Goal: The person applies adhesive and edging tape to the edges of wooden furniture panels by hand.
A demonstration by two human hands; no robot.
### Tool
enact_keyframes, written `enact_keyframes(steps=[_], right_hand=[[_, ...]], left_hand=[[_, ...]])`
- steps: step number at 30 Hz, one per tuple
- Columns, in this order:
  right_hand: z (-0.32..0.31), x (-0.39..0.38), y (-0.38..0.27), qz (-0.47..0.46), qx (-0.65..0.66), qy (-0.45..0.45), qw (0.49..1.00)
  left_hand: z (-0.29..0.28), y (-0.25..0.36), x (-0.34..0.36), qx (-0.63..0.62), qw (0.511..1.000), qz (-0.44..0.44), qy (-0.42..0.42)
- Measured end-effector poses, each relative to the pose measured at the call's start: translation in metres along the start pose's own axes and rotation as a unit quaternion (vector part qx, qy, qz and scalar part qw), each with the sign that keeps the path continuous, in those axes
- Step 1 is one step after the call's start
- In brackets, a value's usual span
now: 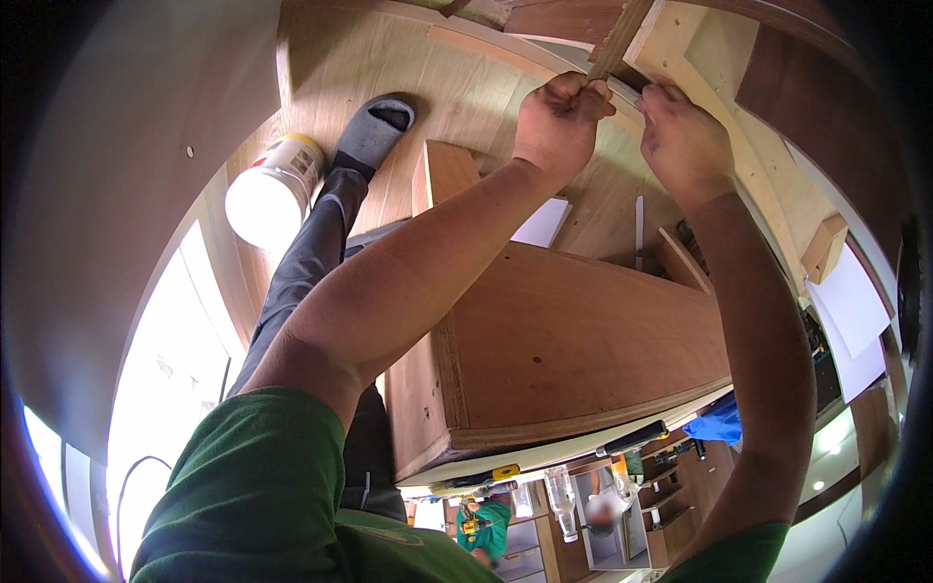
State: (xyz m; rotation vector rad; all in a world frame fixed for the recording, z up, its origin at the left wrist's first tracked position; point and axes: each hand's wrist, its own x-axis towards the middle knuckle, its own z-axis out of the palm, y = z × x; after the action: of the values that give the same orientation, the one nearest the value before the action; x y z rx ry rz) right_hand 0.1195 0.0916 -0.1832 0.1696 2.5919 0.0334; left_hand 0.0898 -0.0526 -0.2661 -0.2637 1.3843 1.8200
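- Left grip [559, 126]: fingers curled at brown wooden strip [619, 41]; we can't tell if holding.
- Right grip [685, 141]: fingertips bunched, hold unclear to us.
- Strip sits beyond our 2 grips, just beside pale wooden frame [669, 56].

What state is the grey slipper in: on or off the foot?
On: the dark trouser leg runs straight into the heel end of the grey slipper.
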Motion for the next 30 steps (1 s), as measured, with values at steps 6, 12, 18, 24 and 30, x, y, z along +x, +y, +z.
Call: enact_keyframes(steps=[6,12,18,24,30], right_hand=[[-0.008,0.003,-0.007,0.023,-0.018,-0.030,0.999],[-0.003,0.001,-0.001,0.012,-0.028,-0.029,0.999],[0.011,-0.006,0.011,-0.029,0.026,0.069,0.997],[0.016,-0.006,0.018,-0.068,0.044,0.114,0.990],[0.006,-0.015,0.016,-0.017,0.010,0.037,0.999]], left_hand=[[0.001,0.000,0.000,0.003,1.000,0.003,-0.003],[0.000,0.003,0.000,0.055,0.998,0.022,0.013],[-0.003,0.005,0.000,0.057,0.998,0.016,-0.007],[-0.002,0.006,0.000,0.058,0.998,0.000,-0.005],[0.000,0.009,-0.004,0.080,0.996,0.012,0.026]])
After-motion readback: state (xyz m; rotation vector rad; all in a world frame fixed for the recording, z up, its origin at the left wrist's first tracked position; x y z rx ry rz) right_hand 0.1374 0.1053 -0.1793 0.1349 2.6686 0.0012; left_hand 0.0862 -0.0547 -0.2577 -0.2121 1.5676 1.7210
